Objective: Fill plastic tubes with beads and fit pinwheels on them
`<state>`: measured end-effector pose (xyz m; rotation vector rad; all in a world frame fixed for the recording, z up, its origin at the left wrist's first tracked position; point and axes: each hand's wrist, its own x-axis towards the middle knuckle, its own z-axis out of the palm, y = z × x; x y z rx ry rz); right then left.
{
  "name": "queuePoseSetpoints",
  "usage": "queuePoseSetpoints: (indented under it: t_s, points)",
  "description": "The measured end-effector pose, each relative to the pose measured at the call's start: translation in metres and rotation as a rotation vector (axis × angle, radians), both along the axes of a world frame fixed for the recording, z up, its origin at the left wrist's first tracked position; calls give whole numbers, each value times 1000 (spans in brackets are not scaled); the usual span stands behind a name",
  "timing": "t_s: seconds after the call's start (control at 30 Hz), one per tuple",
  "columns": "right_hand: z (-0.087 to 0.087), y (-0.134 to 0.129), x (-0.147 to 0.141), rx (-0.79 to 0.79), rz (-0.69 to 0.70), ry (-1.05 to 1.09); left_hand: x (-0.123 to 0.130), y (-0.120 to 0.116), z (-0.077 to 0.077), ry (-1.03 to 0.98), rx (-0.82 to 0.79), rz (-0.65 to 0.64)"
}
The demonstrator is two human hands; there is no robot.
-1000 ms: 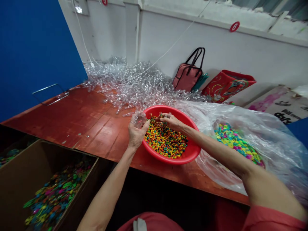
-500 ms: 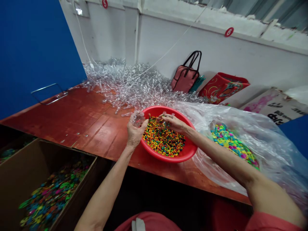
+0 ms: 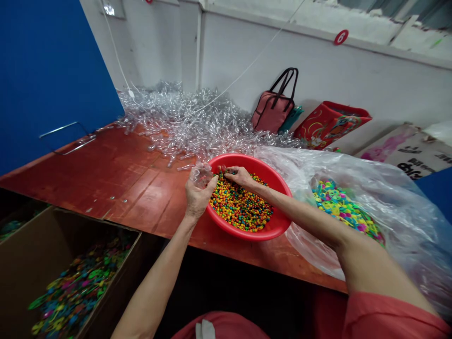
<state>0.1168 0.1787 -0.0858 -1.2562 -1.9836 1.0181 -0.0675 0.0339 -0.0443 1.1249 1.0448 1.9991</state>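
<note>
**Landmark:** round red plastic basin (image 3: 280, 221), smooth and glossy, on a varnished reddish wooden bench (image 3: 141, 188), holding small shiny multicoloured round beads (image 3: 240, 207)

**Left hand** (image 3: 198, 200): half-curled, fingers closed on a small clear moulded plastic piece (image 3: 203, 176), just left of the basin

**Right hand** (image 3: 240, 176): fingers bunched, touching the beads inside the basin; any hold on a bead impossible to tell

**Behind the basin:** tangled heap of clear, glassy plastic tubes (image 3: 187, 127)

**Right of the basin:** crinkled clear plastic bag (image 3: 399, 212) around flat neon plastic shapes (image 3: 342, 209)

**Below-left of the basin:** brown cardboard box (image 3: 35, 249) of flat, multicoloured plastic shapes (image 3: 77, 287)
</note>
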Motion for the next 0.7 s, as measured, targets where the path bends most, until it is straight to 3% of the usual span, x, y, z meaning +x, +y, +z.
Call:
queuePoseSetpoints:
  t_s: [0.3,0.5,0.57,0.7]
  points:
    - [2,-10,12,100,-41,-122,-1,4,-3,-38,12,-15]
    - [33,-29,30,199,-1,-167,-1,4,-4,-54,22,-2]
    - [44,-35,40,196,82,-221,0,4,-4,-51,22,4]
    - [50,-43,57,24,321,-393,-1,5,-5,-26,10,17]
